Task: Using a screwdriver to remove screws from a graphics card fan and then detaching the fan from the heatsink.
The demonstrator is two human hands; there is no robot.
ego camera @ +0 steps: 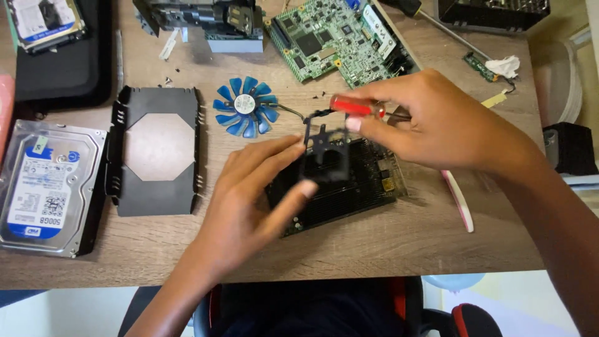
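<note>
Head view: left hand (pixel 249 206) is pinching the black fan frame (pixel 326 153); right hand (pixel 430 125) is gripping a red screwdriver (pixel 357 107).
Left fingers are closing on the frame's edges, lifting it just above the black card (pixel 349 187) on the table (pixel 405 243), probably steadying it for the tool. Right fingers are wrapping the handle at the frame's top corner. The blue fan (pixel 244 106) is lying apart, cable trailing toward the frame.

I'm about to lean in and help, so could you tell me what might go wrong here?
The black fan frame, pinched only by left hand fingertips, could twist or drop onto the card. The red-handled screwdriver in the right hand might slip onto the card. Loose screws near the table top edge could scatter.
</note>
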